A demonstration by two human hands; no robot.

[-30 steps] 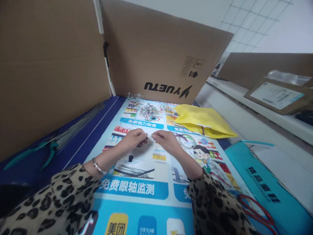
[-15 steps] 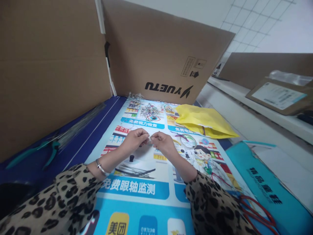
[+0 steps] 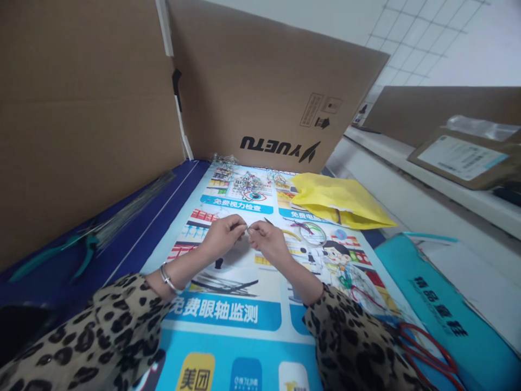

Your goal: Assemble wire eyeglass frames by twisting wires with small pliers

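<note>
Your left hand [image 3: 222, 238], one: thumb and forefinger drawn together in a pinch, a silver bracelet [image 3: 166, 277] at the wrist. Your right hand [image 3: 268, 243], one: likewise pinched, its fingertips meeting or nearly meeting the left's over the middle of the printed sheet [image 3: 240, 345]; whether a fine piece sits in either pinch is too small to tell. Dark thin strips [image 3: 228, 288], several: lying crossed on the sheet, on the near side of your hands, between your forearms. Curved yellow piece [image 3: 292, 235], one: just beside your right hand. Pale wire ring [image 3: 324, 239], one: to the right of that piece, flat on the sheet. Yellow bag [image 3: 337, 198], one: beyond the ring, at the far right. Tangled wires [image 3: 248, 183], a heap: on the sheet's far part, before a cardboard panel [image 3: 260, 81] printed YUETU, upside down. Teal-handled pliers [image 3: 88, 255], one pair: left of the sheet, on a dark blue surface, handles toward you. Thin strands [image 3: 126, 212], a bundle: beside and beyond the pliers. Red cord [image 3: 445, 355], looped: near right, against a teal package [image 3: 443, 304].
</note>
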